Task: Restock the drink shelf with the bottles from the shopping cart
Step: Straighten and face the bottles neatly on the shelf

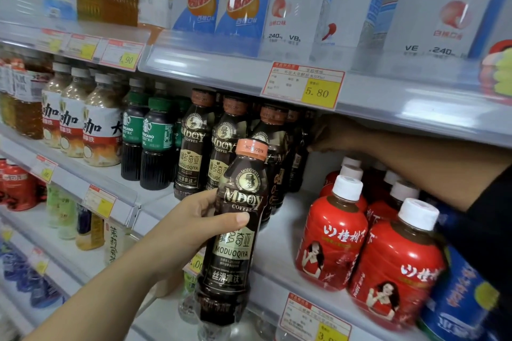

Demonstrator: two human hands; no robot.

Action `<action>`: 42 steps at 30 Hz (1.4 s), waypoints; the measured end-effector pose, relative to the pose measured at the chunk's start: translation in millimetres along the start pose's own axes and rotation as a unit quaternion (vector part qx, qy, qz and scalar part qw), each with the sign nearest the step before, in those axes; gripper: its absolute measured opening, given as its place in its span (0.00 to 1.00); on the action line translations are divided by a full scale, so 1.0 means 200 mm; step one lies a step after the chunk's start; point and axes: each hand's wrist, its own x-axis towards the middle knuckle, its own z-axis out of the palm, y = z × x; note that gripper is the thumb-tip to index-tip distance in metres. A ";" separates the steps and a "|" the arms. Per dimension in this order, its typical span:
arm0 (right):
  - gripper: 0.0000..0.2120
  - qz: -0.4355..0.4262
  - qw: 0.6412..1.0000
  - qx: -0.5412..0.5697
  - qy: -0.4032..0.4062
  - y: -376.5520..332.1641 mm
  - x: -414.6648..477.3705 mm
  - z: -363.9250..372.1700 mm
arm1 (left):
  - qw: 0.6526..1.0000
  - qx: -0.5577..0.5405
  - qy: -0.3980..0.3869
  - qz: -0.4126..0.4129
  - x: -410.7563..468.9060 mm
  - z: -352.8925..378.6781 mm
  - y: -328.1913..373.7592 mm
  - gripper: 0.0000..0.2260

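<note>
Wore a dark, near-black sleeve [496, 219] at the right edge of the frame, plain, with its hem cutting slantwise across the arm. Showed the right forearm [415, 166] bare from that hem to the right hand [329, 134], dimmed by shadow at centre right. Bared the left forearm [110, 285] likewise, from the lower left corner to the left hand [191, 230], thumbnail [243, 218] short and rounded.

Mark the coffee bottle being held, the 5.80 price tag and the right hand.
coffee bottle [235, 250]: head view, on its cream label.
5.80 price tag [303, 85]: head view, middle of the tag.
right hand [332, 133]: head view, middle of the hand, in shadow under the shelf.
</note>
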 end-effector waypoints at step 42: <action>0.22 -0.010 0.993 -0.118 -0.002 0.09 0.13 0.03 | 1.000 -0.006 -0.005 0.006 0.04 -0.05 -0.06 0.18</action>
